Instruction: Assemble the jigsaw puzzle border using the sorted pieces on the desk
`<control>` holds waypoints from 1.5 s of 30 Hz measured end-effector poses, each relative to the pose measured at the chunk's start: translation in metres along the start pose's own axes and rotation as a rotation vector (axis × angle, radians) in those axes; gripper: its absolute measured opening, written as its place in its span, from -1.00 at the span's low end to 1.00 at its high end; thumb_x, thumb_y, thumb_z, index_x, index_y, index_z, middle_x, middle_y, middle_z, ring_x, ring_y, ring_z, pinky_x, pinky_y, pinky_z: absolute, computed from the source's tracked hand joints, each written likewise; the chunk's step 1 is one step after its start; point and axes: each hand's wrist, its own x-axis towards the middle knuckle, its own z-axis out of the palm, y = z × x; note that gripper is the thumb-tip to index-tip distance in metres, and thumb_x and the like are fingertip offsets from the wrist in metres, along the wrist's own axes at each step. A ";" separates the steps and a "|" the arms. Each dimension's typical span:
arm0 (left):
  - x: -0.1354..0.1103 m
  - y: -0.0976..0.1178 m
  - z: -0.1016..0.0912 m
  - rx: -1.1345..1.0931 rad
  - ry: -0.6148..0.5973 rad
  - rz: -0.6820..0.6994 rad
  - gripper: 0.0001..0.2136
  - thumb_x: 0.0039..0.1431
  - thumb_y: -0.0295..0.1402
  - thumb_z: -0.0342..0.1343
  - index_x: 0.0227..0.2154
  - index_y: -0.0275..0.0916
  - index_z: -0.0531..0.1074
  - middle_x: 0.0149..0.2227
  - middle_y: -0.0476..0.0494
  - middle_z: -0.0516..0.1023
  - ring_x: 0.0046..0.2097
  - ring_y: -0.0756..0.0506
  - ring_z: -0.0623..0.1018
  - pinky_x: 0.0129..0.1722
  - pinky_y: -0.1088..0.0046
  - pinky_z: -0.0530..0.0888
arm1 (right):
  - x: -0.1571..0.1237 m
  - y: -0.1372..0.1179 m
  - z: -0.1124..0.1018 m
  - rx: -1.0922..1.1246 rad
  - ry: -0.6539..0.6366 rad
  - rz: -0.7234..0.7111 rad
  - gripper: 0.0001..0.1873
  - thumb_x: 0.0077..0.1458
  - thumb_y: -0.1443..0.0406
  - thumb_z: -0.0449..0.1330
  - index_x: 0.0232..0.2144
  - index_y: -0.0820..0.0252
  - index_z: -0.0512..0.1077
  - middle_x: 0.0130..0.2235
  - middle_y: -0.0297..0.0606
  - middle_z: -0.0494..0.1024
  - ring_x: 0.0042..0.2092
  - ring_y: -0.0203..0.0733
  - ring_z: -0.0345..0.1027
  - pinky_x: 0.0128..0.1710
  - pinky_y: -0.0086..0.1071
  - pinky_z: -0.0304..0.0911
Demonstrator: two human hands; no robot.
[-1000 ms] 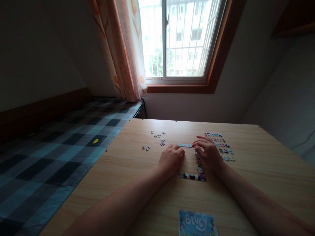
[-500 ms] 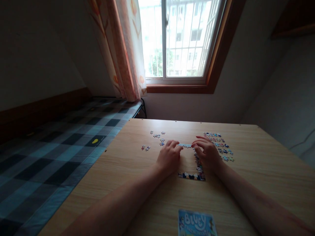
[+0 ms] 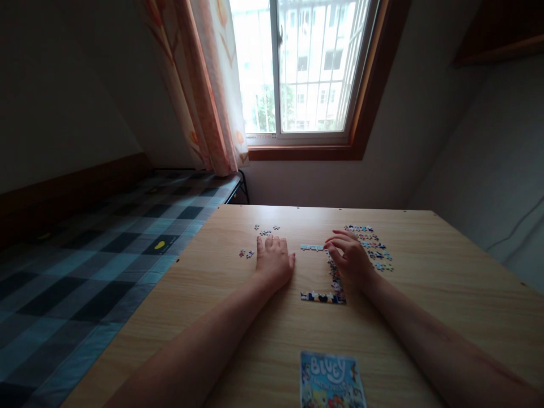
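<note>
The joined puzzle border (image 3: 336, 281) lies flat on the table (image 3: 263, 351), between our two hands, with its open side toward the left. We judge it thin and very light, stiff in each piece but weak at the joints, so it could bend or come apart if lifted by one end. We would better slide it flat, or press with fingertips on the joints; a single piece we would pinch by its edges.

Our right hand (image 3: 348, 255) is curved over the far right corner of the border, fingertips at the top strip; we cannot tell whether it pinches a piece. Our left hand (image 3: 274, 262) is spread, palm down, holding nothing that we can see, just beside the loose pieces (image 3: 265, 233). Farther right are the rows of pieces (image 3: 374, 246); nearer to us lies the Bluey picture (image 3: 330, 385).
</note>
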 end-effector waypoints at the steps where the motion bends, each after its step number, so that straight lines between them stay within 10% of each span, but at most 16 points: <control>1: 0.000 0.000 -0.001 -0.013 0.000 0.022 -0.62 0.27 -0.25 -0.01 0.06 -0.37 0.38 0.13 -0.46 0.43 0.24 -0.38 0.30 0.30 -0.18 -0.03 | 0.000 0.000 0.000 0.000 -0.003 -0.001 -0.70 0.24 0.26 0.05 -0.42 0.11 0.54 -0.27 -0.26 0.63 0.09 -0.01 0.37 0.25 0.03 0.06; 14: 0.010 -0.009 -0.007 -0.429 0.063 0.041 -0.57 0.02 -0.71 -0.01 -0.14 -0.13 0.51 -0.26 0.01 0.65 -0.10 -0.12 0.51 0.23 0.12 0.23 | 0.001 0.000 0.000 -0.003 -0.002 -0.004 -0.72 0.24 0.27 0.07 -0.42 0.10 0.54 -0.27 -0.27 0.63 0.09 -0.01 0.36 0.26 0.01 0.04; 27: 0.007 -0.005 -0.006 -0.359 0.048 0.115 -0.81 0.10 -0.49 0.13 -0.26 -0.11 0.55 -0.19 -0.04 0.64 -0.05 -0.19 0.48 0.28 -0.08 0.06 | 0.001 0.003 0.001 -0.011 -0.020 -0.014 -0.73 0.24 0.27 0.07 -0.42 0.11 0.54 -0.27 -0.28 0.63 0.09 -0.02 0.37 0.24 -0.02 0.06; 36: 0.007 -0.002 -0.008 -0.426 0.031 0.133 -0.88 0.18 -0.29 0.18 -0.26 -0.15 0.55 -0.36 -0.03 0.63 -0.20 -0.18 0.53 0.06 0.11 0.33 | 0.000 0.003 0.002 -0.020 -0.010 -0.026 -0.73 0.24 0.28 0.08 -0.42 0.12 0.53 -0.27 -0.28 0.63 0.08 -0.01 0.36 0.21 -0.04 0.10; 45: 0.011 -0.007 -0.006 -0.463 0.068 0.058 -0.76 0.01 -0.53 0.11 -0.33 -0.11 0.61 -0.20 -0.06 0.64 -0.04 -0.21 0.50 0.14 0.10 0.29 | 0.001 0.001 0.001 -0.015 -0.045 -0.025 -0.75 0.23 0.28 0.10 -0.41 0.09 0.54 -0.24 -0.29 0.64 0.10 0.01 0.36 0.27 0.04 0.02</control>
